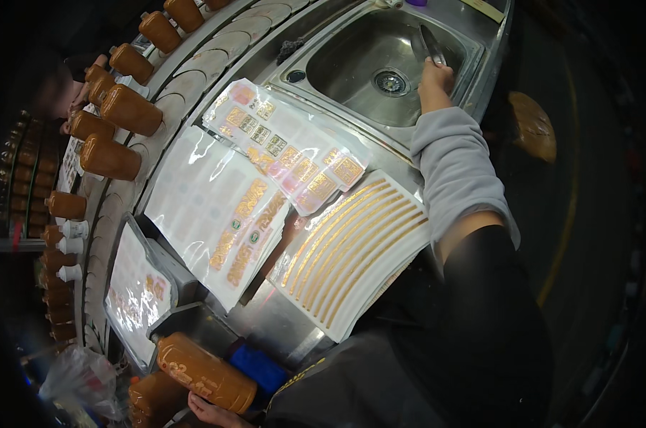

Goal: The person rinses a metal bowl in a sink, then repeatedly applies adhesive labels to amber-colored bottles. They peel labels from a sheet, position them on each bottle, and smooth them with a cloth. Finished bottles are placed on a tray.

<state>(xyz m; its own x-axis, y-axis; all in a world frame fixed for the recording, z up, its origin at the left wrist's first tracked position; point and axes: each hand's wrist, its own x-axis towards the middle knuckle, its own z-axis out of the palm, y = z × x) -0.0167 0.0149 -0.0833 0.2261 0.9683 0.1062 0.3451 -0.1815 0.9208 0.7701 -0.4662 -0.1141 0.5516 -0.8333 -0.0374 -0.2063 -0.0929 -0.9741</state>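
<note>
Gripping metal tool (431, 46), right hand (438, 74) hung over sink (344, 68), likely so drips fell inside; left hand (213, 413) grasped tilted brown bottle (207, 376), probably steadying it.

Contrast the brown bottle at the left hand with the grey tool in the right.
The brown bottle is fat, the grey tool thin. The tool is over the sink; the bottle is not. The bottle bears pale markings; the tool shows none. Shared: the left hand touches one, the right hand the other.
</note>
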